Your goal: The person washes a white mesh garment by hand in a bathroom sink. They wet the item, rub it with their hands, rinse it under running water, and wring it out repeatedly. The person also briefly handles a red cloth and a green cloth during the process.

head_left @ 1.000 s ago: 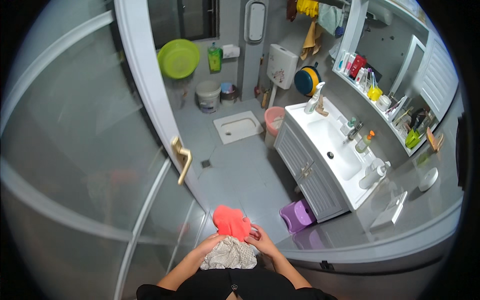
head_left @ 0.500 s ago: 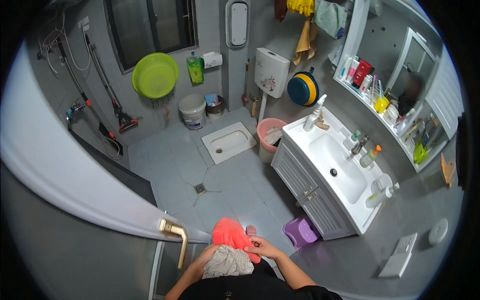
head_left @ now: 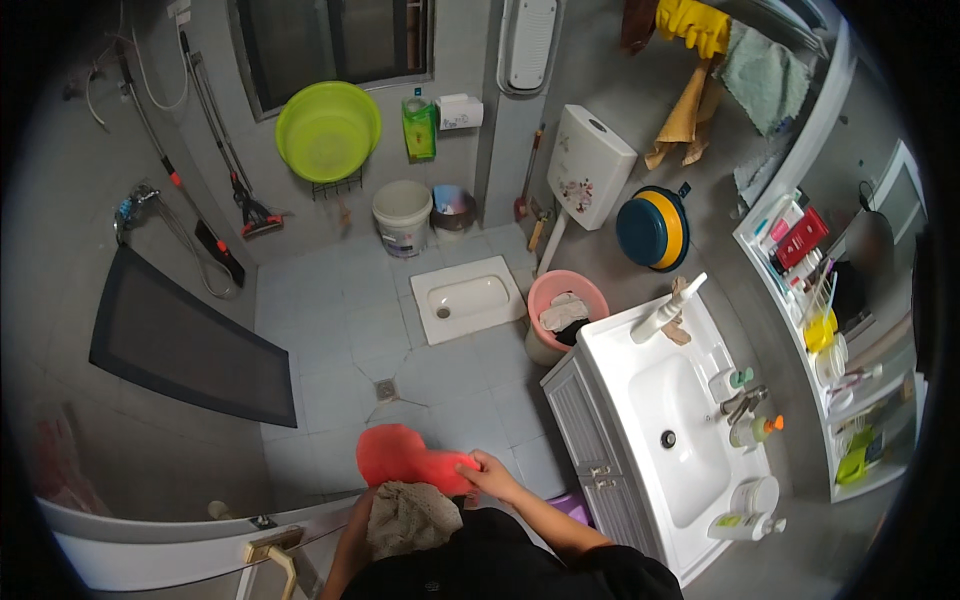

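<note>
1. Red cloth (head_left: 398, 452), w/ beige cloth (head_left: 412, 520) against it, in front of black shirt (head_left: 540, 560).
2. R hand (head_left: 488, 474): fingers pinching red cloth's edge. L hand (head_left: 362, 505) mostly hidden; its fingers, can't tell.
3. Vs 0.5 s ago: view's further in past door (head_left: 150, 555); cloths prob. nearer pink bucket (head_left: 590, 290).

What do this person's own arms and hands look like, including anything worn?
The right sleeve is black and short. The right forearm and left forearm are bare. The right hand is ungloved, its wrist bare too; the left hand is mostly hidden.
</note>
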The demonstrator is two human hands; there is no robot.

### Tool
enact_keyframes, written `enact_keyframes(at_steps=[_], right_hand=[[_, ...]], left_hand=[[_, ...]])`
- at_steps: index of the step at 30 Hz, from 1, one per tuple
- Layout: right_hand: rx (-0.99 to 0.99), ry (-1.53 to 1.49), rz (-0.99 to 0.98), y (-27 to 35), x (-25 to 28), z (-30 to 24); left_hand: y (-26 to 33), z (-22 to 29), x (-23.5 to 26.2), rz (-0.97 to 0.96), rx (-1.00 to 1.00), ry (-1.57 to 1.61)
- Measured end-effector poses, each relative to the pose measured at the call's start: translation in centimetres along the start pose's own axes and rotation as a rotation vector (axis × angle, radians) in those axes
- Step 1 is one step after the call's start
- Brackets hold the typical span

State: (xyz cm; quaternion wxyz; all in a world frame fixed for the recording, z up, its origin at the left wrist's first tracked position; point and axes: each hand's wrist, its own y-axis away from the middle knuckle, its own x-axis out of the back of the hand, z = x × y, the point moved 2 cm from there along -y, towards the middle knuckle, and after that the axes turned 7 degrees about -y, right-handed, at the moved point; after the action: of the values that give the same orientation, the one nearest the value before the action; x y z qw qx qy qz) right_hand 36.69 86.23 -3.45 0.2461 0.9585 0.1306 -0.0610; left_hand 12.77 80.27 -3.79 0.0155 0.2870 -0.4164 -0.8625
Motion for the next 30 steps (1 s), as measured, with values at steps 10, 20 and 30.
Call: enact_keyframes(at_steps=[10, 20, 30], right_hand=[[0.465, 0.514, -0.460, -8.7, -5.0, -12.0], [0.355, 0.547, -0.524, -14.8, -7.4, -14.2], [0.488, 0.661, -0.645, -21.0, -10.7, -15.3]], left_hand=[[-1.3, 9.2, -4.9, 0.250, -0.319, -0.690], [-4.8, 14.1, -3.0, 0.279, -0.428, -0.669], [-3.3, 18.4, -3.2, 0.427, -0.545, -0.549]])
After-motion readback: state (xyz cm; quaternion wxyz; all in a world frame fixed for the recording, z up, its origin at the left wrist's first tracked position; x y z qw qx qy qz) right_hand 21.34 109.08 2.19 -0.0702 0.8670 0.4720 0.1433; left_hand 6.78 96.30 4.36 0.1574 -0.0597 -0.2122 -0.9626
